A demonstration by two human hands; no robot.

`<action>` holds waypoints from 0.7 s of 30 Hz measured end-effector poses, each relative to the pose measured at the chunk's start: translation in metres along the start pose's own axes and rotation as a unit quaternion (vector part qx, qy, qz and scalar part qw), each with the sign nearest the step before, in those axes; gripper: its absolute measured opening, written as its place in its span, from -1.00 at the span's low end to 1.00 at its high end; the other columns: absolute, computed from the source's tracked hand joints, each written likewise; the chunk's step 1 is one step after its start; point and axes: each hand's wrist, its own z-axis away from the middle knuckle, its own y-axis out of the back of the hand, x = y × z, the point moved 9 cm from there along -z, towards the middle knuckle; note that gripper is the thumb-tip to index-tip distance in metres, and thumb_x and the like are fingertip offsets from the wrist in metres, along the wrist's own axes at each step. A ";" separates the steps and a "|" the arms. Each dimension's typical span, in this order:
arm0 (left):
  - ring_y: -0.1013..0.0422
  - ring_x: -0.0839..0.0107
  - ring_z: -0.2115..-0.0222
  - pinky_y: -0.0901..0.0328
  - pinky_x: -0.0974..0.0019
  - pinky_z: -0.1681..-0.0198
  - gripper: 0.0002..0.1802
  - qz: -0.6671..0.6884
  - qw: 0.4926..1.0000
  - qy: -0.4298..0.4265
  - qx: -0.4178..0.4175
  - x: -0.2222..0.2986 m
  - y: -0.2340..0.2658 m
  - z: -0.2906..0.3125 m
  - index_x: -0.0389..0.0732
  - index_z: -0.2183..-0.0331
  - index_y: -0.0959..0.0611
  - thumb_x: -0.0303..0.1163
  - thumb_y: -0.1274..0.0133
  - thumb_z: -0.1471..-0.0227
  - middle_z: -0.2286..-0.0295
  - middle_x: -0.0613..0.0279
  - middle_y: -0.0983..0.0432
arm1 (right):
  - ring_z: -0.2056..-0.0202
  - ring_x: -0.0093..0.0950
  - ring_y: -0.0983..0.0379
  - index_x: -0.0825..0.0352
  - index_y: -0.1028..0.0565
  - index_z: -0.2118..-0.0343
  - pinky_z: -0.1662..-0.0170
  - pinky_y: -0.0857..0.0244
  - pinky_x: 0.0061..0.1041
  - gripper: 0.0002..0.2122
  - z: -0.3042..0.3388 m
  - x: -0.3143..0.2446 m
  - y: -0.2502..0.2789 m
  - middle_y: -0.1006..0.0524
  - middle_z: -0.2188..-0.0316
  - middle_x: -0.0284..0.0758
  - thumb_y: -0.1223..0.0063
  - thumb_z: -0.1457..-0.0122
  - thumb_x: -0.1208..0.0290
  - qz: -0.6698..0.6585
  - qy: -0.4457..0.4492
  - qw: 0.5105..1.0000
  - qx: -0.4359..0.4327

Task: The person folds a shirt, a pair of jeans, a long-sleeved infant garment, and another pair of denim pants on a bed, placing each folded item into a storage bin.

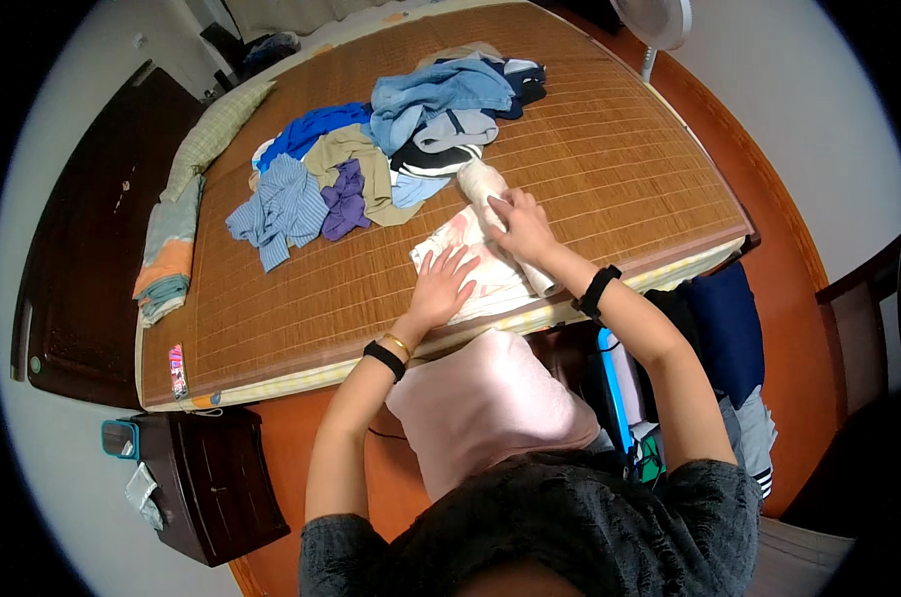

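Note:
A white garment with pale pink patches [459, 235] lies near the bed's front edge, its right side turned into a long roll [481, 181]. Flat on its left part rests my left hand [444, 287], open with the fingers spread. My right hand [523, 228] is closed over the roll, thumb and fingers bent around it; the cloth beneath the palm is hidden. Across my lap is a pale pink cloth [490, 398].
Beyond my hands is a heap of clothes with a striped blue shirt [281, 204], a purple garment [346, 199] and denim [436, 95]. A pillow [212, 134] and a folded blanket [167, 249] line the left side. Dark clothes [724, 318] sit low right, beside a nightstand-free bed corner.

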 end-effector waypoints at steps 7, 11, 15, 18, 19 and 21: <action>-0.06 0.11 -0.14 0.12 -0.11 -0.16 -0.58 0.018 0.999 -0.015 0.047 0.005 0.007 0.001 -0.12 0.04 -0.44 -0.20 0.07 -0.05 -0.06 0.10 -0.23 | -0.23 0.00 0.13 0.03 -0.16 -0.20 -0.19 0.17 0.01 -0.37 0.016 -0.011 -0.043 0.07 -0.26 -0.10 0.19 -0.09 -0.16 0.105 -0.020 0.994 -0.026; -0.06 0.11 -0.13 0.11 -0.11 -0.15 -0.57 0.010 0.999 -0.022 0.042 0.006 0.005 0.000 -0.16 0.06 -0.45 -0.21 0.06 -0.03 -0.04 0.07 -0.24 | -0.23 0.00 0.14 0.08 -0.15 -0.20 -0.18 0.20 0.03 -0.46 0.022 -0.020 -0.053 0.06 -0.26 -0.09 0.26 -0.18 -0.02 0.172 0.000 0.985 0.002; -0.06 0.12 -0.14 0.10 -0.11 -0.15 -0.56 -0.009 1.000 -0.010 0.023 0.005 0.003 -0.001 -0.13 0.03 -0.43 -0.21 0.05 -0.03 -0.05 0.09 -0.23 | -0.23 -0.02 0.12 0.13 -0.14 -0.20 -0.16 0.15 0.04 -0.47 0.021 -0.024 -0.051 0.03 -0.24 -0.08 0.19 -0.17 0.12 0.138 0.027 0.989 0.054; -0.05 0.13 -0.14 0.13 -0.11 -0.16 -0.52 0.013 0.999 -0.013 0.033 0.009 0.007 -0.004 -0.05 -0.02 -0.40 -0.19 0.07 -0.04 -0.08 0.12 -0.20 | -0.20 -0.05 0.03 0.12 -0.09 -0.22 -0.14 0.07 0.01 -0.40 0.023 0.006 -0.026 -0.10 -0.19 -0.08 0.08 -0.09 0.17 -0.011 -0.040 0.991 0.129; -0.05 0.13 -0.14 0.13 -0.11 -0.16 -0.52 0.009 0.999 -0.013 0.037 0.008 0.007 -0.003 -0.05 -0.02 -0.40 -0.19 0.07 -0.04 -0.08 0.12 -0.20 | -0.20 -0.05 0.03 0.12 -0.09 -0.22 -0.14 0.07 0.01 -0.40 0.022 0.004 -0.019 -0.10 -0.19 -0.08 0.08 -0.09 0.17 -0.011 -0.036 0.991 0.132; -0.03 0.13 -0.15 0.15 -0.10 -0.18 -0.51 0.011 1.000 -0.001 0.018 0.004 0.003 0.000 0.02 -0.06 -0.37 -0.17 0.10 -0.06 -0.10 0.15 -0.17 | -0.15 -0.08 -0.05 0.12 -0.06 -0.23 -0.13 0.02 -0.04 -0.30 0.020 0.023 -0.030 -0.20 -0.10 -0.09 -0.05 0.01 0.17 -0.062 -0.161 0.985 -0.007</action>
